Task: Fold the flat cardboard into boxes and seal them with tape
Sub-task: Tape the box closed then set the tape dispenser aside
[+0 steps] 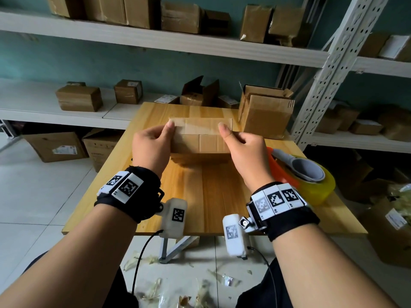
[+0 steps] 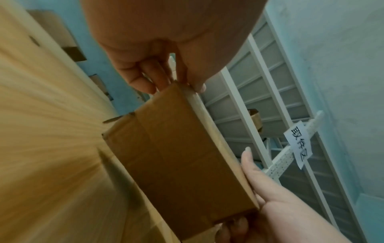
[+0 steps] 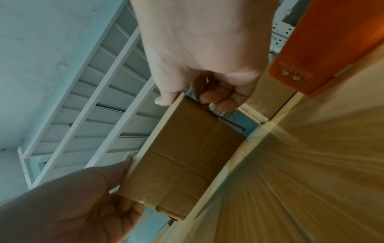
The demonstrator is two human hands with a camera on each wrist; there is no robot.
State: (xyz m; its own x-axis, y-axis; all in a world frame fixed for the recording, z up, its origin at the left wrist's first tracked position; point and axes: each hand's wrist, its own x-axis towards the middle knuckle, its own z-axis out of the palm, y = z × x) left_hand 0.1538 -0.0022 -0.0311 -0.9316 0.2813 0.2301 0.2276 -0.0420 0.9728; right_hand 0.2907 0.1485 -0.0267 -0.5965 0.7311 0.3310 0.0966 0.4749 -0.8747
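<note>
A small brown cardboard box (image 1: 201,135) (image 2: 178,161) (image 3: 182,157) hangs a little above the wooden table (image 1: 206,196), held between both hands. A strip of clear tape runs along its top face. My left hand (image 1: 153,145) (image 2: 166,77) grips the box's left end, thumb on top and fingers curled underneath. My right hand (image 1: 242,147) (image 3: 199,92) grips the right end the same way. An orange tape dispenser (image 1: 289,167) with a yellow-tinted tape roll (image 1: 318,187) lies on the table to the right of my right wrist.
An open cardboard box (image 1: 264,112) stands at the table's far right corner. White metal shelves (image 1: 155,41) with several boxes run behind and to the right. More boxes and scraps of tape backing (image 1: 178,285) lie on the tiled floor.
</note>
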